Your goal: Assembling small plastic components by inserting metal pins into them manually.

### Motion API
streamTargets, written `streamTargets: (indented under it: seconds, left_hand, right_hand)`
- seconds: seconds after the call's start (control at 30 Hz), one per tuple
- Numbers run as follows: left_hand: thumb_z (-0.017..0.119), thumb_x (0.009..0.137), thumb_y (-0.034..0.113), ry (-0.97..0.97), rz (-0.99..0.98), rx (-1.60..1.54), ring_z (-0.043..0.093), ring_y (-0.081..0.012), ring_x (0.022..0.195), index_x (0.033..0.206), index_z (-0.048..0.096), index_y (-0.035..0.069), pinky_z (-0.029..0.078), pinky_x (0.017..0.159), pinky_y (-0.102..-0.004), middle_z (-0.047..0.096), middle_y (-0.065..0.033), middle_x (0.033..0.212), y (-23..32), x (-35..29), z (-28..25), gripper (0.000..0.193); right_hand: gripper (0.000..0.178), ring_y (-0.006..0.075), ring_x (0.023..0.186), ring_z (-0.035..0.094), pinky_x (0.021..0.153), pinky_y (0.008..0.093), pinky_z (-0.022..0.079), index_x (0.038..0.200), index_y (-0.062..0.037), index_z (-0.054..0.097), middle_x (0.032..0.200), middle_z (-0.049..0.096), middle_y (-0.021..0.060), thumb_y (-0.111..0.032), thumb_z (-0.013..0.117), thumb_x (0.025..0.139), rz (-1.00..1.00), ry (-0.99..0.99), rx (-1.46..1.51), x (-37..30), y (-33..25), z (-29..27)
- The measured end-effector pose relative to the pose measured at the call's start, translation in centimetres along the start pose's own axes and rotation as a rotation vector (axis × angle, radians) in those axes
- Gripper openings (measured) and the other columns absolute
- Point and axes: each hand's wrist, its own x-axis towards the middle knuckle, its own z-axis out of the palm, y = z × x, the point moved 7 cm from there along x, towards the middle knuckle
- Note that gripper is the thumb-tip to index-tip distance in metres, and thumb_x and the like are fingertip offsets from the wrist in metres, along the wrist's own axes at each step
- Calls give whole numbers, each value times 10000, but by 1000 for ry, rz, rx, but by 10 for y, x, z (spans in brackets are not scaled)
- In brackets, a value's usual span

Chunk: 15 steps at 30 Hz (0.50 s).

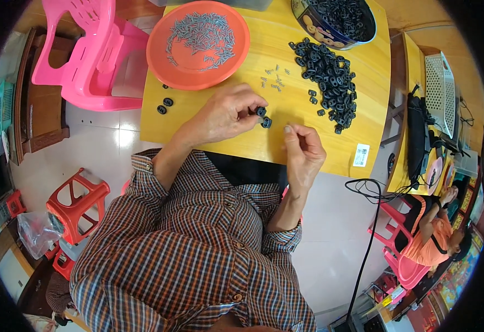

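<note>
My left hand (pixel 232 113) pinches a small black plastic piece (pixel 260 111) that looks like a cord lock. Just below its fingertips is a second black piece with holes (pixel 266 123); whether it is held too, I cannot tell. To the right, my right hand (pixel 305 148) is closed at the table's near edge, thumb against fingers. Anything in that pinch is too small to make out. Beyond both hands lie several loose thin grey metal pieces (pixel 277 79), perhaps springs. A large pile of black cord-lock pieces (pixel 328 80) spreads over the table's right part.
An orange-red plate (pixel 162 72) holds many grey metal pieces. At the far right stands a round tin (pixel 330 40) of black parts. More black pieces (pixel 164 106) and a white label (pixel 361 155) lie on the yellow table (pixel 236 145). A pink chair (pixel 101 72) stands left; another person (pixel 433 238) sits right.
</note>
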Motion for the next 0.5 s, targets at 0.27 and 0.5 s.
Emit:
streamTargets:
  seconds: [0.27, 0.5]
  left_hand:
    - [647, 722, -38, -23, 38, 137, 558, -137, 626, 997, 606, 10, 471, 552, -256, 544, -67, 866, 7, -10, 3, 282]
    - [644, 716, -47, -20, 82, 178, 567, -161, 634, 991, 600, 2, 472, 553, -268, 550, -79, 892, 10, -10, 3, 284]
  right_hand:
    - [121, 129, 621, 552, 569, 237, 452, 915, 2, 646, 786, 564, 88, 20, 634, 796, -289, -45, -355, -4, -18, 20]
    - [73, 192, 602, 560, 549, 296, 459, 858, 18, 634, 765, 575, 123, -14, 637, 792, -394, 268, -588, 8, -26, -6]
